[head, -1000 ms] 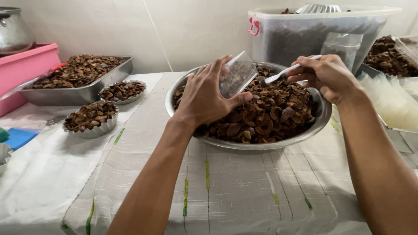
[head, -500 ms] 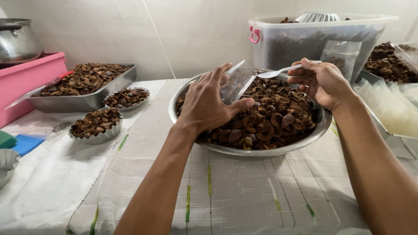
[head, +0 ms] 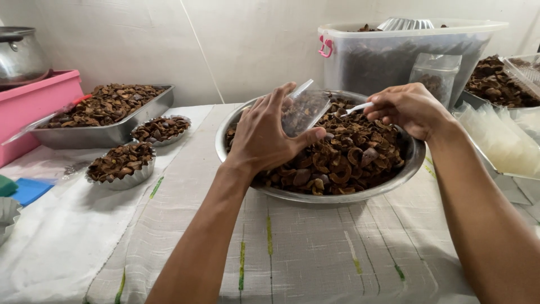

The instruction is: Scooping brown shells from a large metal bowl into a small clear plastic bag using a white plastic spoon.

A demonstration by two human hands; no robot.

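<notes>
Little change from half a second ago: left hand (head: 264, 135) still gripping small clear bag (head: 304, 110), tilted over steel bowl (head: 413, 160) of brown dried pieces. Right hand (head: 408, 107) closed on white spoon (head: 354, 110), tip now nearer the bag mouth. Stack of empty clear pouches (head: 495, 141) right; translucent lidded bin (head: 394, 56) behind.

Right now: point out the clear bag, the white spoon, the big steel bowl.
clear bag (head: 306, 110), head view, on its see-through front
white spoon (head: 355, 108), head view, on its handle
big steel bowl (head: 343, 197), head view, on its near rim
</notes>
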